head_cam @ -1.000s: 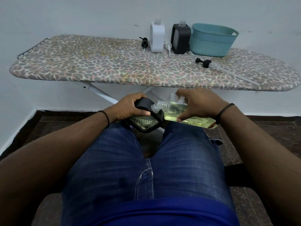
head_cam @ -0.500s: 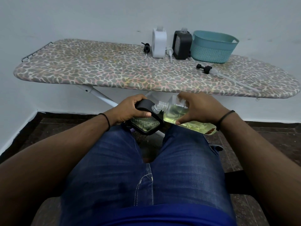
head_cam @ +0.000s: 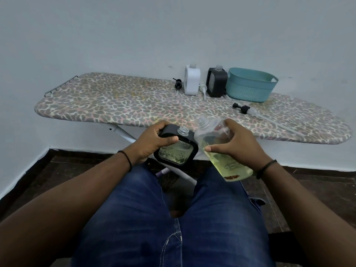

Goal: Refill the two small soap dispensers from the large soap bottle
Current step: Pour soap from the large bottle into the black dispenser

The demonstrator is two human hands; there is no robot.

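Though glare blurs it, seemingly yellow-green soap in dispenser (head_cam: 176,149), bottle (head_cam: 221,151).

Bare forearms, no sleeves. A thin black band (head_cam: 128,160) circles the wrist of the left hand (head_cam: 152,140), another black band (head_cam: 266,167) that of the right hand (head_cam: 238,143). Blue jeans (head_cam: 150,214) with pale stitching; a blue shirt hem (head_cam: 257,202) shows.

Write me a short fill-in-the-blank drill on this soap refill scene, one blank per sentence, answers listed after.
1. The left hand grips a black-framed glass dispenser whose neck has no ____ on it.
2. The right hand holds a large clear plastic bottle of ____ liquid.
3. A teal woven plastic basket stands on the ____ ironing board.
4. Between the basket and a white dispenser stands a ____ dispenser.

Answers: pump; yellow; leopard-print; black
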